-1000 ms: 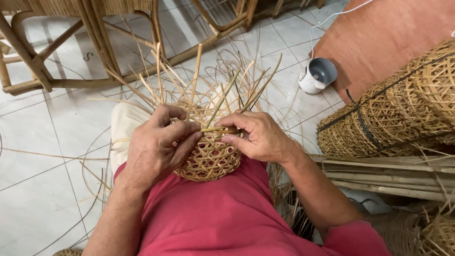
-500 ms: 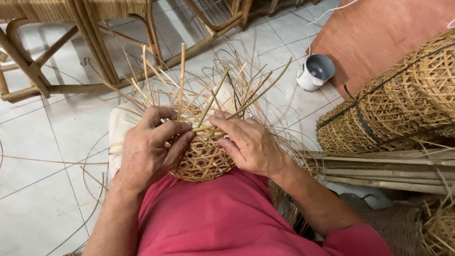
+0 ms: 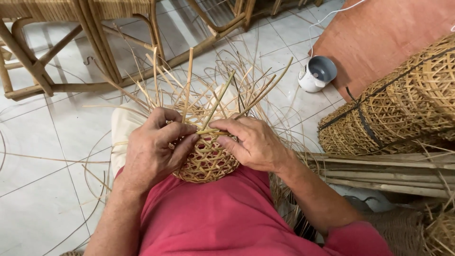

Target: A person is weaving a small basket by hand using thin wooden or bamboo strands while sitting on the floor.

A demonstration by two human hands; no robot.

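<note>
Rattan basket [image 3: 207, 159], half woven with an open lattice, rests on the person's lap against the red shirt [image 3: 227, 218]. The left hand [image 3: 154, 149] clasps its rim at 9 o'clock; the right hand [image 3: 251, 142] at 3 o'clock pinches a loose cane strand [image 3: 211, 132] across the top. Free strands fan toward 12. A white pot [image 3: 316, 73] stands at 1 o'clock, stacked woven baskets [image 3: 398, 109] at 3, on the tiled floor [image 3: 42, 189].

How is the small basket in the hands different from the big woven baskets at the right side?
The small basket is unfinished, loose strips sticking up from it; the big woven baskets look finished. The small one sits between the left hand and right hand; the big ones lie bundled by a dark strap. Both share open lattice weave.
</note>
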